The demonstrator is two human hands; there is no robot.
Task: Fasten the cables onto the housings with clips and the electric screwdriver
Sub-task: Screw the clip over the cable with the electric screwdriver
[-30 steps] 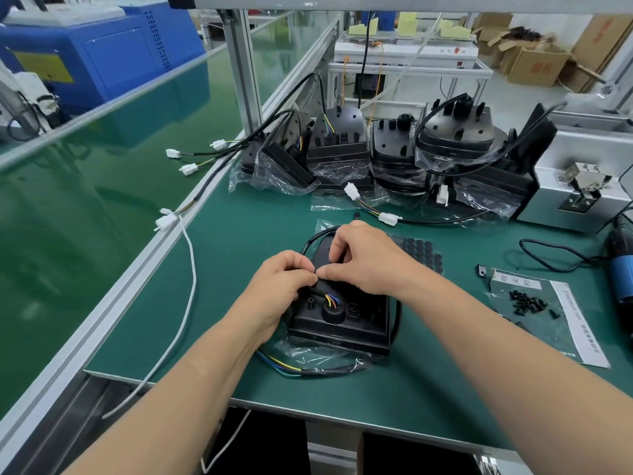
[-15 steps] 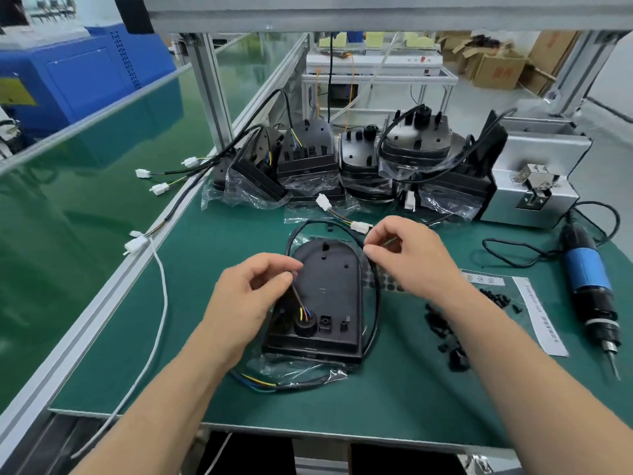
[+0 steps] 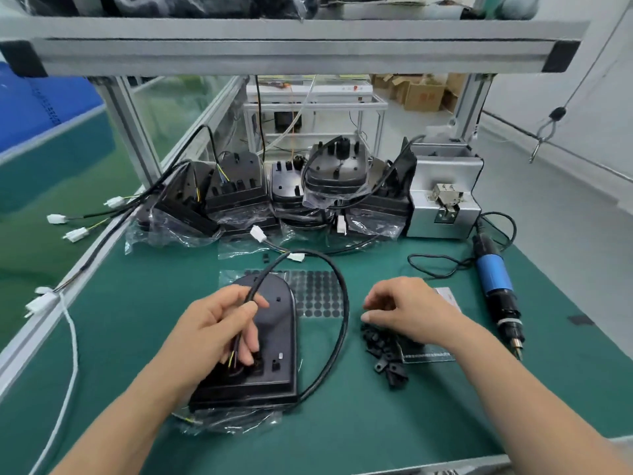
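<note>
Left hand (image 3: pixel 219 323) grips the thick black cable (image 3: pixel 344 303) over the black plastic housing (image 3: pixel 281 327). Right hand (image 3: pixel 407 310) curls over little black clips (image 3: pixel 382 349); I cannot tell if it holds one.

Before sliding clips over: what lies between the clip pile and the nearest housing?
Head view: the black cable loops down between the clip pile and the housing.

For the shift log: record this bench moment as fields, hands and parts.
left hand: grips black cable above housing
right hand: over clips, fingers loosely curled, nothing visibly held
electric screwdriver: lying on green mat, right side, untouched
back row: bagged housings beside grey machine
</note>
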